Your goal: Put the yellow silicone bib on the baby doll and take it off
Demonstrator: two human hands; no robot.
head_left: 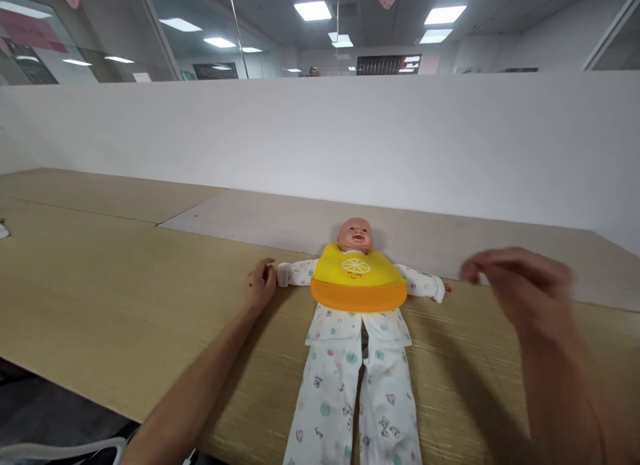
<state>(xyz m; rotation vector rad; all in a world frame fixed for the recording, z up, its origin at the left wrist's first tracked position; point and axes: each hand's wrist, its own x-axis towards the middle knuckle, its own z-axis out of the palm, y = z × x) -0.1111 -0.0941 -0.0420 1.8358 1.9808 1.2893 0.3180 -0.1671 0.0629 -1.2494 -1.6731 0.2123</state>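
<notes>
A baby doll (355,232) lies on its back on the table with both arms stretched out sideways. It wears a white patterned top and white patterned trousers (330,392). Over its chest is a yellow bib (333,265) with an orange lower pocket and a white citrus-slice print. My left hand (261,284) rests on the table at the end of one sleeve (299,273), fingers curled; the doll's hand on that side is hidden. Raised to the right of the other sleeve (424,284), my right hand (525,282) is smeared by motion, its fingers bent, apart from the doll.
The wood-coloured table (125,278) meets a pale panel (240,215) at the back. Behind rises a white wall (300,138) with glass above it. A white curved bar (65,450) shows at lower left, and a small white object (4,230) at the left edge.
</notes>
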